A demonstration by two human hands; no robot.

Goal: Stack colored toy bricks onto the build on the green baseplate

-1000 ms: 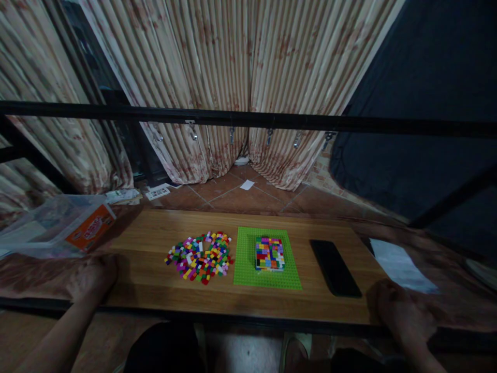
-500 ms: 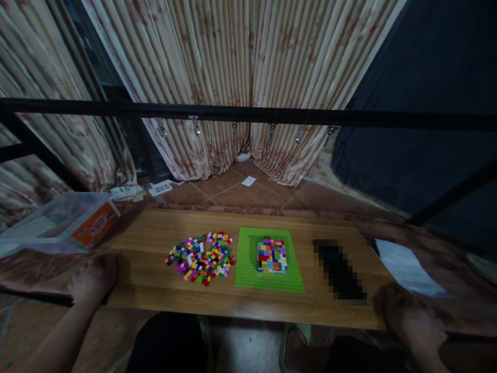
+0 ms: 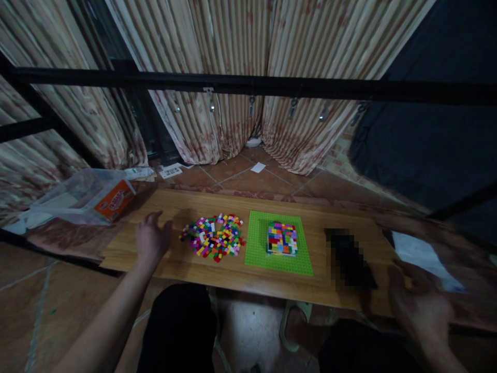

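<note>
My left hand (image 3: 152,237) hovers over the left part of the wooden table (image 3: 229,277), fingers apart and holding nothing. Just right of it lies a loose pile of small colourful toy bricks (image 3: 227,238). Beside the pile, a green studded baseplate (image 3: 256,254) carries a compact multicoloured block of joined bricks (image 3: 282,239). My right hand (image 3: 421,300), a little blurred, is at the table's right end with its fingers apart and nothing visible in them. A dark pixelated object (image 3: 351,259) lies between that hand and the baseplate.
A clear plastic bin (image 3: 83,207) with an orange label stands beyond the table's left end. A white paper sheet (image 3: 423,256) lies past the right end. A black metal bar (image 3: 233,83) with hanging clips crosses in front of the curtains (image 3: 217,46).
My left hand has risen from the table's left edge, moved inward toward the brick pile and spread its fingers. My right hand has opened out near the right edge. The view has shifted slightly.
</note>
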